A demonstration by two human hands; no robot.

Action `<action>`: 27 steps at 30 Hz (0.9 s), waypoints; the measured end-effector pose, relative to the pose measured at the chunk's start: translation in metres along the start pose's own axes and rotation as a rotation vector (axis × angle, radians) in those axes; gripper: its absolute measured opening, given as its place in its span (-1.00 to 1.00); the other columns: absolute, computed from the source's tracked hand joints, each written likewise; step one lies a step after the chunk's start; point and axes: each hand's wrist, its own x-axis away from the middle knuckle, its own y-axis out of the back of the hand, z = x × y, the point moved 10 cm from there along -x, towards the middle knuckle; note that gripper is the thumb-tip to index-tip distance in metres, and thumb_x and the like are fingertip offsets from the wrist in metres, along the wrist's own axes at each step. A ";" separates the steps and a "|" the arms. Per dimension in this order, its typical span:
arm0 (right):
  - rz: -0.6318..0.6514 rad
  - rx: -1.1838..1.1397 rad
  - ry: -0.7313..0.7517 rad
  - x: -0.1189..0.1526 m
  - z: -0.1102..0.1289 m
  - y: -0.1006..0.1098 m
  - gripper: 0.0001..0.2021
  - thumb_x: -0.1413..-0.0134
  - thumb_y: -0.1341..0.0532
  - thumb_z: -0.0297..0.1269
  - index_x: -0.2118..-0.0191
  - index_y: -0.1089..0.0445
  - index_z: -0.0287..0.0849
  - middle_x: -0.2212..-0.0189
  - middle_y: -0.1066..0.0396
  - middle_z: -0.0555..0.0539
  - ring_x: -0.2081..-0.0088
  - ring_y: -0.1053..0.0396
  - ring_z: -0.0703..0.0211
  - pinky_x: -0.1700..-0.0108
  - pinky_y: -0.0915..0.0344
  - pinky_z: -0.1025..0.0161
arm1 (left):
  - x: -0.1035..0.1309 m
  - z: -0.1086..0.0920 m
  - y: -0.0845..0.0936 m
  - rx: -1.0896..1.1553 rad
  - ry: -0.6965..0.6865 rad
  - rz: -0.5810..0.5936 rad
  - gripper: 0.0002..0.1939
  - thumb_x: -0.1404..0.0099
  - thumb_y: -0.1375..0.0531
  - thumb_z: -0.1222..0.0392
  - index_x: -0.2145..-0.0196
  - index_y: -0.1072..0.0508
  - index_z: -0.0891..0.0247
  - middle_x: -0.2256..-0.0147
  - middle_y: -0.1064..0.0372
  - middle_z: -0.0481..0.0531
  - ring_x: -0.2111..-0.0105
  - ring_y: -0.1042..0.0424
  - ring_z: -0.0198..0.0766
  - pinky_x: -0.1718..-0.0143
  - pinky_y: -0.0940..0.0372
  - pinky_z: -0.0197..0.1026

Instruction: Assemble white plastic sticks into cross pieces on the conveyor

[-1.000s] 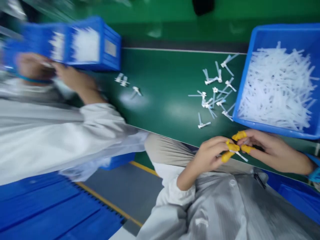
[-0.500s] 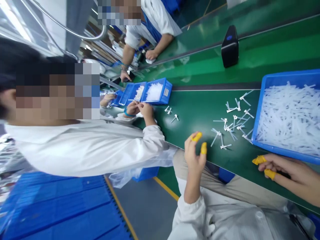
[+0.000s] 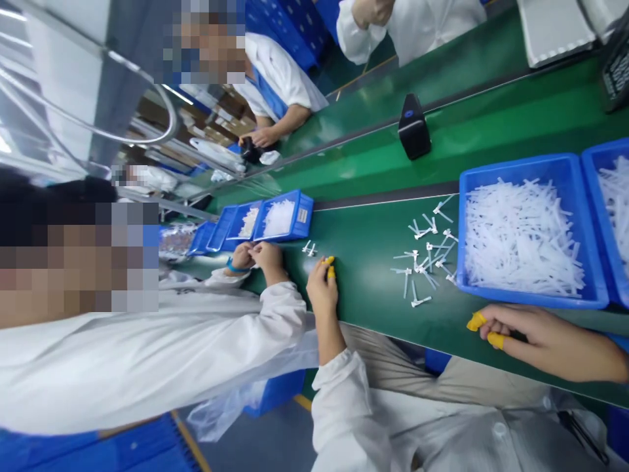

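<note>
The work surface (image 3: 363,288) extends from center left to lower right of the frame. At right, a tray (image 3: 592,262) on it contains strips (image 3: 523,239); a second tray (image 3: 609,154) stands just right of that. Clipped pieces (image 3: 417,268) lie left of the first tray. The left hand (image 3: 322,288) is at frame center, near two loose pieces (image 3: 312,250); the right hand (image 3: 545,337) is at lower right, below the first tray. Bins (image 3: 303,216) stand left of center, behind a co-worker's hands (image 3: 268,255).

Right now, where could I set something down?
The green tabletop is barest between the yellow-tipped left hand and the scattered tube assemblies. Those assemblies crowd the area beside the blue bin nearest the right hand.
</note>
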 end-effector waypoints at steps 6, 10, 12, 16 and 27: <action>0.031 -0.016 0.042 -0.003 0.008 -0.002 -0.70 -0.45 -0.18 -0.18 -0.12 -0.58 -0.09 0.12 -0.68 -0.10 0.11 -0.64 0.02 0.06 -0.53 0.13 | 0.006 0.001 0.017 -0.003 0.032 -0.085 -0.68 -0.43 -0.23 0.15 -0.06 -0.62 0.26 -0.08 -0.59 0.24 -0.11 -0.59 0.03 -0.30 -0.45 0.06; 0.020 0.010 0.124 -0.004 0.014 -0.001 -0.70 -0.39 -0.20 -0.30 -0.13 -0.57 -0.11 0.11 -0.67 -0.09 0.13 -0.62 0.08 0.05 -0.52 0.16 | 0.015 -0.024 0.040 0.084 -0.015 -0.217 -0.65 -0.40 -0.28 0.02 -0.03 -0.59 0.27 0.01 -0.55 0.22 -0.04 -0.59 0.07 -0.23 -0.49 0.17; 0.006 0.014 0.161 -0.005 0.015 -0.001 -0.69 -0.35 -0.22 -0.34 -0.12 -0.58 -0.14 0.12 -0.66 -0.10 0.15 -0.60 0.11 0.07 -0.51 0.19 | 0.034 -0.045 0.052 0.168 -0.066 -0.279 -0.63 -0.48 -0.23 -0.03 -0.08 -0.55 0.24 -0.03 -0.53 0.24 -0.07 -0.58 0.09 -0.20 -0.52 0.19; -0.010 -0.043 0.226 -0.006 0.017 -0.001 -0.71 -0.34 -0.25 -0.37 -0.10 -0.59 -0.19 0.18 -0.63 -0.09 0.23 -0.55 0.18 0.14 -0.50 0.25 | 0.101 -0.111 0.074 0.420 -0.263 -0.311 -0.73 -0.50 -0.30 0.02 -0.06 -0.58 0.14 -0.02 -0.54 0.20 -0.04 -0.60 0.10 -0.05 -0.58 0.18; 0.050 -0.021 0.167 0.000 0.009 0.005 -0.78 -0.55 -0.21 -0.20 -0.10 -0.54 -0.13 0.17 -0.62 -0.07 0.19 -0.56 0.16 0.12 -0.47 0.25 | 0.224 -0.305 -0.028 0.452 -0.924 0.372 -0.81 -0.63 -0.24 0.09 0.00 -0.61 0.21 -0.01 -0.59 0.22 0.02 -0.55 -0.09 -0.02 -0.46 -0.07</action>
